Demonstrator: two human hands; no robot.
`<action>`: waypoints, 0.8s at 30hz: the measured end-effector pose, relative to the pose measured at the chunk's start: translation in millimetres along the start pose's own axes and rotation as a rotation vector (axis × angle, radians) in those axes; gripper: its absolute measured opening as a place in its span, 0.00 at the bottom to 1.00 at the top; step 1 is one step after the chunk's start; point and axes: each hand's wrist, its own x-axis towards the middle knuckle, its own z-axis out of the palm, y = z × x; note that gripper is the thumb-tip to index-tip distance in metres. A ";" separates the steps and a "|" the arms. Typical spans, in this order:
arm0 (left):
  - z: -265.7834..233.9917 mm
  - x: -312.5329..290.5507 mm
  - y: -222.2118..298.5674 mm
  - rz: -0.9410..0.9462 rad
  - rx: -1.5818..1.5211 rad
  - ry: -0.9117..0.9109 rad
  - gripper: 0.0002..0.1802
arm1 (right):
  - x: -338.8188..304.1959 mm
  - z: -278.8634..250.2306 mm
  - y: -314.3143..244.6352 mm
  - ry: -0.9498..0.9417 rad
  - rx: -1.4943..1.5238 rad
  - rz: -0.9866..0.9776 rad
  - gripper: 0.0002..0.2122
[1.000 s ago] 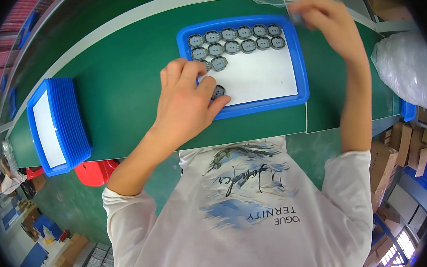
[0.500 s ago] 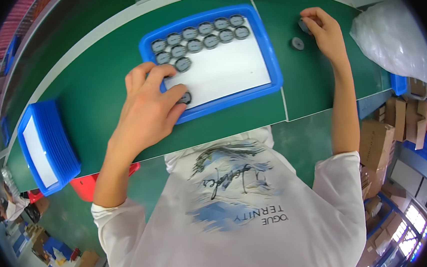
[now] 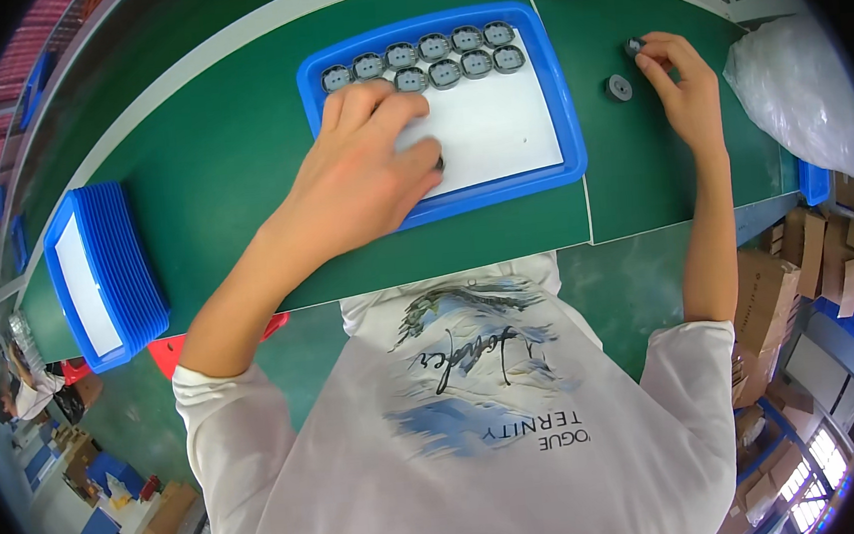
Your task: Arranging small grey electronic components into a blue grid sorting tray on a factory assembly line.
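Note:
In the blue tray (image 3: 573, 115) with a white bottom, several round grey-and-black parts (image 3: 444, 73) are lined up in two rows at the far side. My left hand (image 3: 364, 167) is over the tray's left half, fingers curled, its thumb against a small round dark part (image 3: 440, 164) that is mostly hidden. The hand also covers the near left end of the rows. Right of the tray, my right hand (image 3: 686, 86) pinches another round grey part (image 3: 635, 46) between thumb and fingertips. Close by, a single round grey disc (image 3: 619, 87) lies on the green table.
At the left table edge stands a stack of blue trays (image 3: 126, 271). A clear plastic bag (image 3: 799, 92) bulges at the right end of the green table (image 3: 231, 192). Cardboard boxes (image 3: 765, 291) sit on the floor to the right, and something red (image 3: 166, 356) shows below the table at left.
My left hand has moved slightly up over the tray with the small part, now covering the near left parts. My right hand still pinches its part. The whole view has shifted a little.

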 end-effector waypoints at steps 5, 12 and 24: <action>18.1 16.9 -7.2 -0.085 0.161 0.216 0.12 | -0.3 7.6 -74.7 0.012 -0.040 -0.349 0.06; 18.1 16.9 -14.9 0.040 0.108 0.204 0.13 | -1.9 73.7 -112.2 -0.271 0.003 -0.572 0.05; 18.9 18.3 -21.1 -0.032 0.091 0.248 0.12 | 11.7 98.5 -118.1 -0.245 -0.029 -0.581 0.04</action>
